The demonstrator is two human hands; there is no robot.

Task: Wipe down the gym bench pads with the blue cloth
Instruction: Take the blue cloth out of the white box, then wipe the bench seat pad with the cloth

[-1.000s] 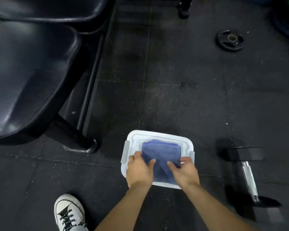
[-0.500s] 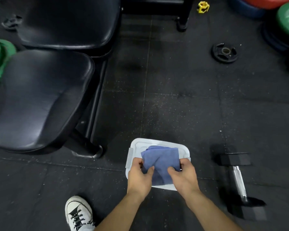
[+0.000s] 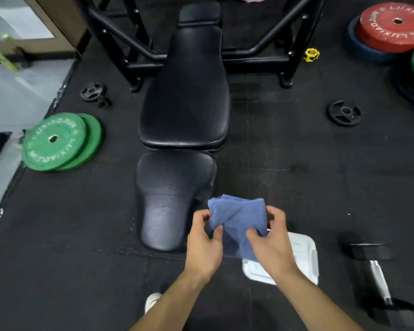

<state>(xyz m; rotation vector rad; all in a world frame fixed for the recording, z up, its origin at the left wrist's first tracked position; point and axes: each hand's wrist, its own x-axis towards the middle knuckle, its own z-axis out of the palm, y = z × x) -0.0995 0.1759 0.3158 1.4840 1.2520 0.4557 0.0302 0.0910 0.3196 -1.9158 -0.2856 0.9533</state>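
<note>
A folded blue cloth (image 3: 239, 217) hangs in the air between my hands. My left hand (image 3: 203, 244) pinches its left edge and my right hand (image 3: 271, 244) grips its right side. The black gym bench lies straight ahead: its narrow seat pad (image 3: 170, 199) is just left of the cloth, and the long back pad (image 3: 185, 96) stretches away behind it, ending in a small head pad (image 3: 198, 14). Both hands are to the right of the seat pad's near end.
A white plastic bin (image 3: 304, 261) sits on the floor under my right hand. A dumbbell (image 3: 378, 275) lies to its right. Green plates (image 3: 58, 142) lie on the left, small black plates (image 3: 344, 113) and stacked coloured plates (image 3: 392, 27) on the right. A black rack frame (image 3: 261, 53) stands behind the bench.
Both hands have lifted the blue cloth out of the white bin and up beside the seat pad. The view has risen, showing the whole bench.
</note>
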